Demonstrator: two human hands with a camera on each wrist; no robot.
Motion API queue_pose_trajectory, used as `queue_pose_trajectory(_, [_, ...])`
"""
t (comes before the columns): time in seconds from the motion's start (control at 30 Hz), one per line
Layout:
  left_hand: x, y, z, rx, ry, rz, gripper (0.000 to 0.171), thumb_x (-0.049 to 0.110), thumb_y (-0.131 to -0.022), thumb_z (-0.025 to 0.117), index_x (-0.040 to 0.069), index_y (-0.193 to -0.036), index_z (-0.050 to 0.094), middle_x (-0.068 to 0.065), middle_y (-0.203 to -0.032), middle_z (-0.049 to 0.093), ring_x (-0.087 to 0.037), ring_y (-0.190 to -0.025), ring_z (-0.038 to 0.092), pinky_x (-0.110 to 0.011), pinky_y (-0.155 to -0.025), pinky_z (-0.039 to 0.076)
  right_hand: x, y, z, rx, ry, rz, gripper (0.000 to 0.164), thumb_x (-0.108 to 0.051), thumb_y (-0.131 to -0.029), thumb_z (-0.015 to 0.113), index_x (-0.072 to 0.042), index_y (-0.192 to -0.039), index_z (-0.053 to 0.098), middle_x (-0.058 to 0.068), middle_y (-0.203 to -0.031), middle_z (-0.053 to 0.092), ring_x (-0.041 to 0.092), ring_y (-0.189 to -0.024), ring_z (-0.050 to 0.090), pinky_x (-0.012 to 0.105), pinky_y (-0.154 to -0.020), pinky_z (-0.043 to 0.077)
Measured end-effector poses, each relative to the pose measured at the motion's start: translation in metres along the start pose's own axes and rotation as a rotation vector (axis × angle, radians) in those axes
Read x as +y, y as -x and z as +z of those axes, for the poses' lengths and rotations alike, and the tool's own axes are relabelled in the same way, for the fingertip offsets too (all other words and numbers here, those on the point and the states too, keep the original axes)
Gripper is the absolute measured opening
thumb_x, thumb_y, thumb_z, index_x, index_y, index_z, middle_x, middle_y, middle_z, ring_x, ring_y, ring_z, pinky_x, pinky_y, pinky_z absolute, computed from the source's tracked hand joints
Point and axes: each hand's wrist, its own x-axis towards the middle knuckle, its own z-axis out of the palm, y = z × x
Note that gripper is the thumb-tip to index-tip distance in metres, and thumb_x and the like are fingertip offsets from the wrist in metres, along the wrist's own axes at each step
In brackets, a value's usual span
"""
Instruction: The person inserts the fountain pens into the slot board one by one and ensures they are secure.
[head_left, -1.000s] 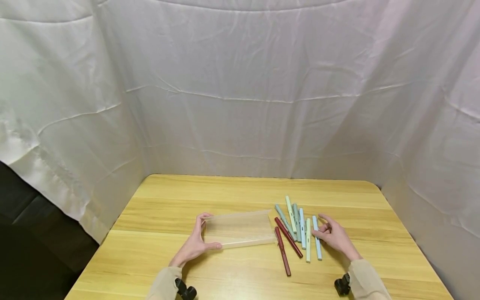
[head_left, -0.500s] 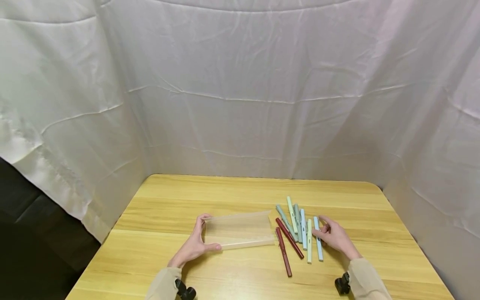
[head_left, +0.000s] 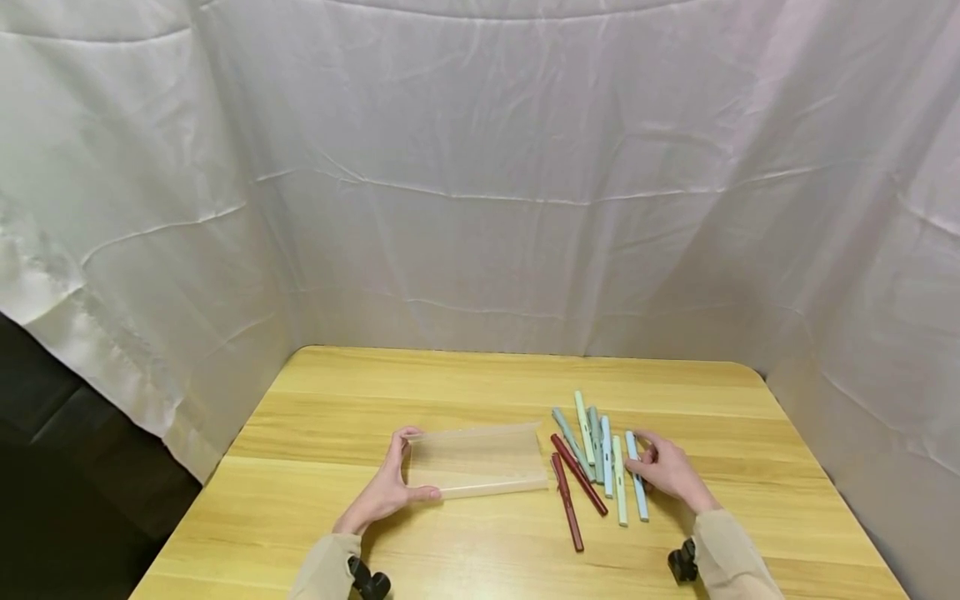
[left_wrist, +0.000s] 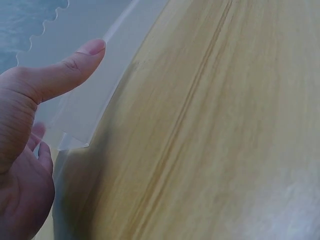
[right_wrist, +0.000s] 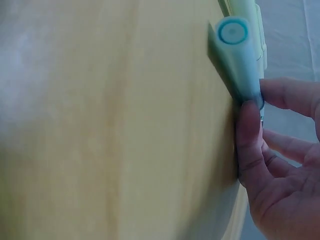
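Note:
My left hand point(head_left: 388, 487) grips the left end of a clear plastic tray point(head_left: 480, 461), thumb along the near side and fingers at the far side. The left wrist view shows the thumb point(left_wrist: 75, 70) pressed on the tray's see-through wall point(left_wrist: 95, 107). At the right, my right hand point(head_left: 667, 471) pinches a light blue pen point(head_left: 638, 492) between thumb and fingers. The right wrist view has this pen point(right_wrist: 240, 60) end-on, its near end raised off the wood with a shadow beneath. Just left of it lies a pale green pen point(head_left: 619, 487).
Between tray and right hand lie several more pens: two dark red ones, a red pen point(head_left: 567, 504) nearest the front, a blue pen point(head_left: 607, 458), grey-green pens point(head_left: 573, 442) and another pale green pen point(head_left: 583, 425). White curtains point(head_left: 480, 250) surround the wooden table point(head_left: 465, 558).
My right fingers have drawn in onto the light blue pen, which has shifted slightly. My left hand and the tray have stayed nearly in place.

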Motion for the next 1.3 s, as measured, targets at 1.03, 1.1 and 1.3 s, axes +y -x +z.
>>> queue_pose_trajectory(1.03, [-0.0005, 0.0016, -0.0007, 0.005, -0.017, 0.025, 0.098, 0.014, -0.073, 0.089, 0.006, -0.146, 0.025, -0.023, -0.159, 0.023, -0.051, -0.154, 0.005, -0.070, -0.122, 0.001, -0.0073, 0.0087, -0.0008, 0.088, -0.344, 0.085, 0.051, -0.015, -0.104, 0.054, -0.001, -0.147, 0.032, 0.027, -0.106, 0.073, 0.016, -0.072, 0.069, 0.028, -0.058, 0.055])
queue_pose_trajectory(1.1, [-0.0006, 0.0018, -0.0006, 0.009, -0.018, 0.019, 0.098, 0.014, -0.072, 0.090, 0.007, -0.146, 0.025, -0.023, -0.159, 0.024, -0.051, -0.154, 0.005, -0.071, -0.122, 0.001, -0.0071, 0.0085, -0.0011, 0.080, -0.401, 0.087, 0.050, -0.014, -0.105, 0.052, 0.000, -0.147, 0.031, 0.028, -0.108, 0.072, 0.017, -0.073, 0.069, 0.029, -0.062, 0.058])
queue_pose_trajectory(1.3, [-0.0011, 0.0021, -0.0003, 0.018, -0.015, 0.007, 0.098, 0.014, -0.072, 0.090, 0.008, -0.145, 0.026, -0.021, -0.157, 0.027, -0.050, -0.154, 0.006, -0.071, -0.122, 0.002, -0.0063, 0.0077, -0.0013, 0.071, -0.507, 0.057, 0.050, -0.011, -0.105, 0.050, 0.002, -0.148, 0.028, 0.026, -0.109, 0.072, 0.019, -0.078, 0.072, 0.030, -0.068, 0.062])
